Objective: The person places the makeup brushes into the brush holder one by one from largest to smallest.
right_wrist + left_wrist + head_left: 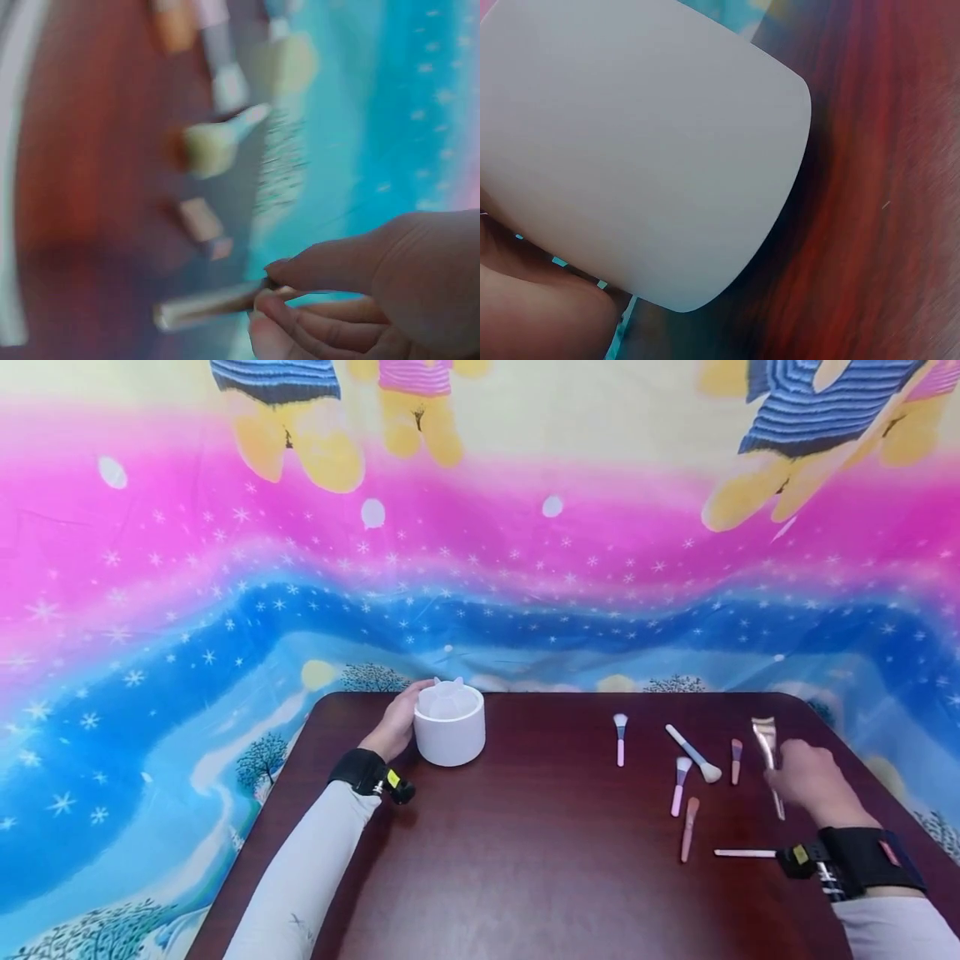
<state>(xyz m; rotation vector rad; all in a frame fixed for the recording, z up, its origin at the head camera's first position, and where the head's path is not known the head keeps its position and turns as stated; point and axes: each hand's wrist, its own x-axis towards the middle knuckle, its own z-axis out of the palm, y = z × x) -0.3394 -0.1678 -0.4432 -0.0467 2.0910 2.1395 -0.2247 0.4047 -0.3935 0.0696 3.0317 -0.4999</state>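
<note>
My left hand (397, 722) holds the left side of a white round pot (450, 739) with a cat-ear shape at its top; some of its fingers are hidden behind the pot. In the left wrist view the pot's smooth wall (652, 150) fills much of the picture, with part of the hand (540, 311) beside it. At the table's right side my right hand (813, 781) pinches a gold-coloured makeup brush (767, 739) between thumb and fingers. Its slim handle (202, 307) sticks out from the fingertips in the blurred right wrist view.
Several makeup brushes lie left of the right hand: a pink-handled one (620, 739), a larger white-tipped one (693, 753), another pink one (679, 787), a brown-tipped one (689, 831) and a short one (736, 762). A pale stick (742, 853) lies nearer on the dark table (540, 860).
</note>
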